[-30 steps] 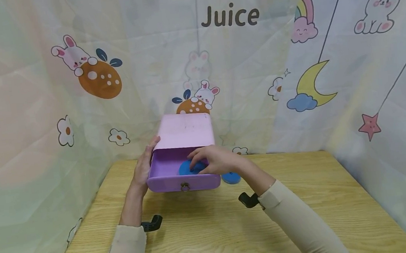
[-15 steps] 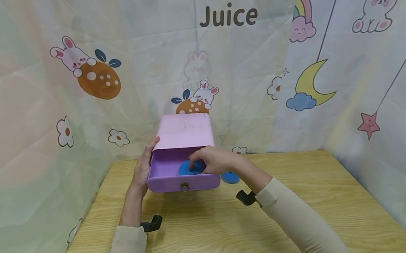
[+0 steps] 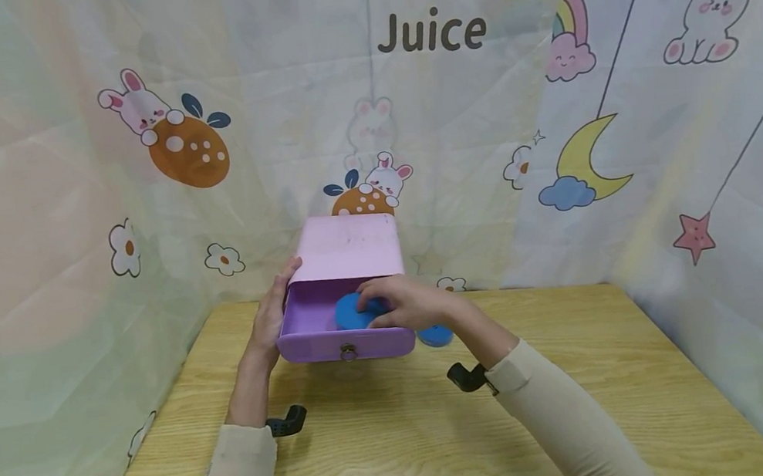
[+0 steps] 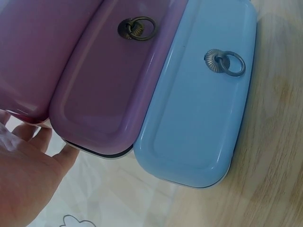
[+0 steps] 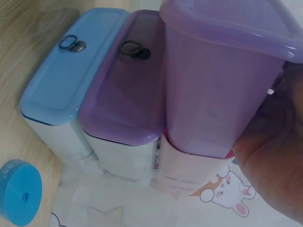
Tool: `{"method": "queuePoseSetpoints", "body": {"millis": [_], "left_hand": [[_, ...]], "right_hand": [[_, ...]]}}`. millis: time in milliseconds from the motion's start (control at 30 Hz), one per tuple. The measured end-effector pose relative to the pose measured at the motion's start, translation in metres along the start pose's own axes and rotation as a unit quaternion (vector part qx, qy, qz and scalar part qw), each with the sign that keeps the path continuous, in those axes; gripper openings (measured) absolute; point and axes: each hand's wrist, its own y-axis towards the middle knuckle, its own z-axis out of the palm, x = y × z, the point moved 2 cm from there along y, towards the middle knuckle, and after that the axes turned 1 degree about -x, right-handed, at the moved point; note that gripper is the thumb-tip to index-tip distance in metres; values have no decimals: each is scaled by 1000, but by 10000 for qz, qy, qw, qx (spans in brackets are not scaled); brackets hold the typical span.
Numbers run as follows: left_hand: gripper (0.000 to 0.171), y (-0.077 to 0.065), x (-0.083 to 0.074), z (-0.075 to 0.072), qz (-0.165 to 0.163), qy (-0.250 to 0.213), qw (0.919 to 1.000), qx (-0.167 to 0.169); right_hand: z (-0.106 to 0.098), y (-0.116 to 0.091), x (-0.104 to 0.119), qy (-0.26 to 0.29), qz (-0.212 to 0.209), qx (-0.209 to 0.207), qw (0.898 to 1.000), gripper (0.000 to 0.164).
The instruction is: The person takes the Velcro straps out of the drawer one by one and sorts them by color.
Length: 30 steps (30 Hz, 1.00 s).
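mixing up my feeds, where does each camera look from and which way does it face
Head: worn on the head, facing forward and down at the open drawer; both forearms, left hand and right hand show.
Left wrist: worn there, facing the closed purple drawer and closed blue drawer; part of the left hand shows.
Right wrist: worn there, facing these drawers and a blue disc beside them; part of the right hand shows.
Shared: both wrist views show the two closed drawers.

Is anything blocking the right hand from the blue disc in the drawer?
Nothing that I can see. The drawer is open at the top, and the right hand reaches in and touches the blue disc.
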Motion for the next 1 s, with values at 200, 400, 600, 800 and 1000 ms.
{"method": "queuePoseSetpoints", "body": {"millis": [200,400,600,800,1000], "left_hand": [[60,0,1,1,72,24,9999,71],[60,-1,2,1,49,77,10000,22],[62,-1,2,0,117,-10,9999,35],[62,-1,1,0,156,13,9999,38],[62,1,1,0,216,33,9998,7]], "right_hand": [[-3,-11,-1,551,-381,-339,9972,25],[-4,-29,1,1054,-433,-845,9899,26],[-1,-47,-2,1327,-327,-1330,9816,28],[2,-65,-3,1351,-476,-1787,9734,26],[11,-77,-10,933,-170,-2372,9668,31]]}}
